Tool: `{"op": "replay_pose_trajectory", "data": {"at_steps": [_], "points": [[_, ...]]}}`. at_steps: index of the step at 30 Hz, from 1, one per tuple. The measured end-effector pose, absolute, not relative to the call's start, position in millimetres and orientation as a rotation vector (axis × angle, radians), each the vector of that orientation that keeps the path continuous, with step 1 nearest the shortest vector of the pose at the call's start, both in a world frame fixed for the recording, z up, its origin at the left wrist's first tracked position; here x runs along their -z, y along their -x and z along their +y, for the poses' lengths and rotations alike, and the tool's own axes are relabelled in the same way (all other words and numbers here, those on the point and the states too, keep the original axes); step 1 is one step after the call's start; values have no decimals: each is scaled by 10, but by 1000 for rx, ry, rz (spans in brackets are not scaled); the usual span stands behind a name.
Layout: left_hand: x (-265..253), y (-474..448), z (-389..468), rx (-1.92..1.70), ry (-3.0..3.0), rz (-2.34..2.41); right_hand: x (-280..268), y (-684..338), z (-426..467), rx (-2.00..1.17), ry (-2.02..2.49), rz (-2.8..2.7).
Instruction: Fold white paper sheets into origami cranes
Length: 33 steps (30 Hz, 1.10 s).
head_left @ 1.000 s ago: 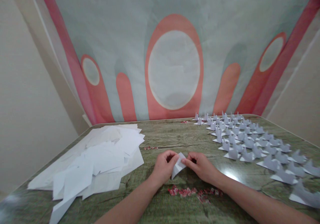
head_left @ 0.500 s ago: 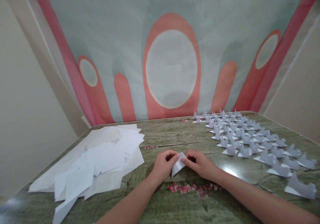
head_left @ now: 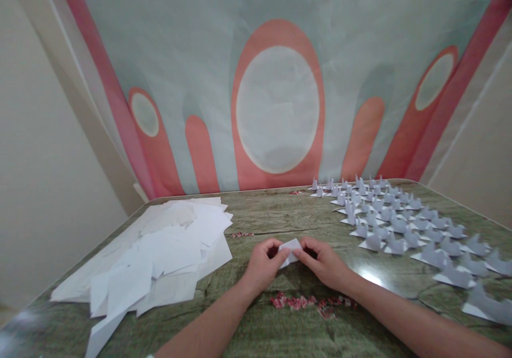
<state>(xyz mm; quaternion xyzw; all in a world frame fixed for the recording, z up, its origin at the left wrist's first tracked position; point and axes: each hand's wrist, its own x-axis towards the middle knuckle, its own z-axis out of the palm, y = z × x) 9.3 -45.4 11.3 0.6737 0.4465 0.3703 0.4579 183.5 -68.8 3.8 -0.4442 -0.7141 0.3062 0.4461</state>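
Observation:
A small folded piece of white paper [head_left: 289,254] is held between my two hands, just above the middle of the table. My left hand [head_left: 262,262] pinches its left side, thumb on the near face and fingers behind. On the right side, my right hand [head_left: 322,262] grips it the same way, with the thumb pressed on the front. The fingers behind the paper are partly hidden. To the right stand rows of folded white paper figures [head_left: 398,223] with upright points. A loose pile of white paper sheets [head_left: 176,248] lies to the left.
The wood-patterned table [head_left: 272,214] has printed pink flowers [head_left: 294,300] near the front. Behind its far edge hangs a grey-green backdrop [head_left: 218,43] with red arch shapes. Plain walls [head_left: 44,150] flank it.
The paper between my hands has turned: its lower point, which hung down to the left, no longer shows, and it now looks shorter and wider. The whole view has shifted slightly.

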Motion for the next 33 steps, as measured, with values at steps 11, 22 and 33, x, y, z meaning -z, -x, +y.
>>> {"op": "replay_pose_trajectory", "data": {"at_steps": [11, 22, 33], "points": [[-102, -69, -465, -892, -1713, 1061, -29, -1839, -696, -832, 1139, -1785], [-132, -75, -466, -952, -1637, 1018, -17, -1854, -667, -983, 1146, -1753], [-108, -96, -461, -1164, -1701, 1072, 60, -1874, -597, -1103, 1163, -1345]]}}
